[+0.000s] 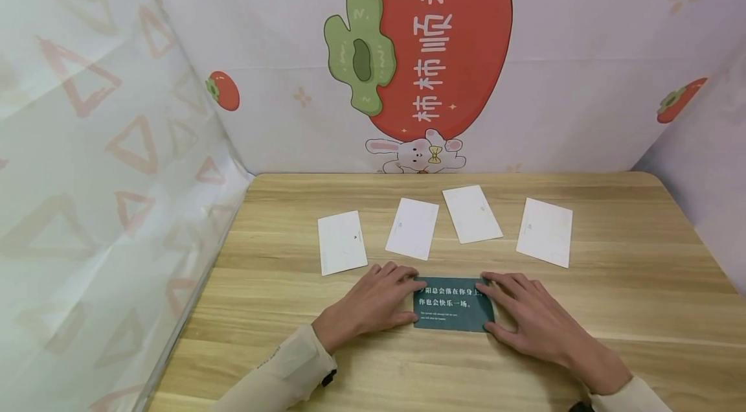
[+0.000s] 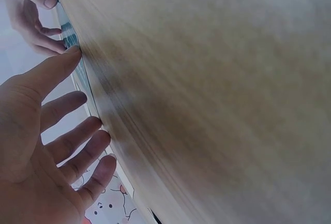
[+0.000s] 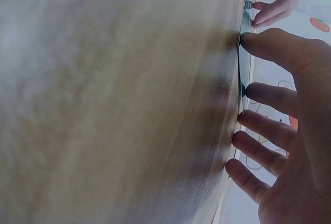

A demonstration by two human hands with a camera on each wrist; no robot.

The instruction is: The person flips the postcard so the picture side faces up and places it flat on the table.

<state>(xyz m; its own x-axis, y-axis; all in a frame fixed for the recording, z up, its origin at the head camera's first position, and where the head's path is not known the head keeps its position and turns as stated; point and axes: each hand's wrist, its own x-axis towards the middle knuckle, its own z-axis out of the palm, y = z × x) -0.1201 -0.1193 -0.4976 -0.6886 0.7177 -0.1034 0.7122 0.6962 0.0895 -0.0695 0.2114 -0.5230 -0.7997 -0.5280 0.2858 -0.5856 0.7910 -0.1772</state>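
Note:
A dark green card with white Chinese lettering and smaller lines below lies flat on the wooden table, long side across. At its left end, the thumb and index fingertips of my left hand touch the corners. My right hand does the same at the right end, thumb low and index finger high. Both hands keep their fingers spread and loosely extended, as the left wrist view shows for the left hand and the right wrist view for the right hand. From those low angles the card is a thin strip.
Beyond the hands, white cards lie in a loose row: one at far left, a second, a tilted third and one at right. Behind the wooden table hangs a printed backdrop; a patterned sheet borders the left.

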